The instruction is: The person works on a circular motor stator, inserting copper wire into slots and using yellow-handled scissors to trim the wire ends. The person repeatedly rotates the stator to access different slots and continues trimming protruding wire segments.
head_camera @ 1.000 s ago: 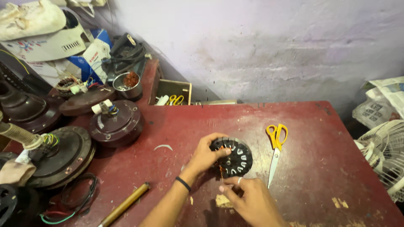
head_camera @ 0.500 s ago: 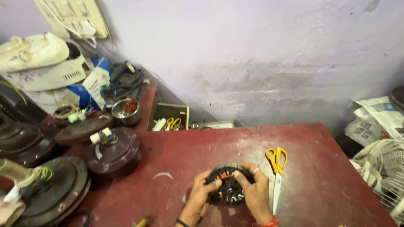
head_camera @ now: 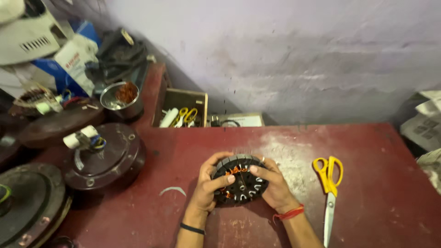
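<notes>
Stator core (head_camera: 240,180), a black laminated disc with copper winding, sits near the front edge of the red tabletop (head_camera: 376,193), clasped by my left hand (head_camera: 206,186) and right hand (head_camera: 274,187). Heavy, rigid, I judge; the wire is fragile, so I hold the rim.

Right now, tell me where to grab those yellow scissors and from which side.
Grip the yellow handle loops, reaching down from above. The scissors lie flat and shut on the red table, loops toward the wall, blades pointing at you, apart from the right hand.
</notes>
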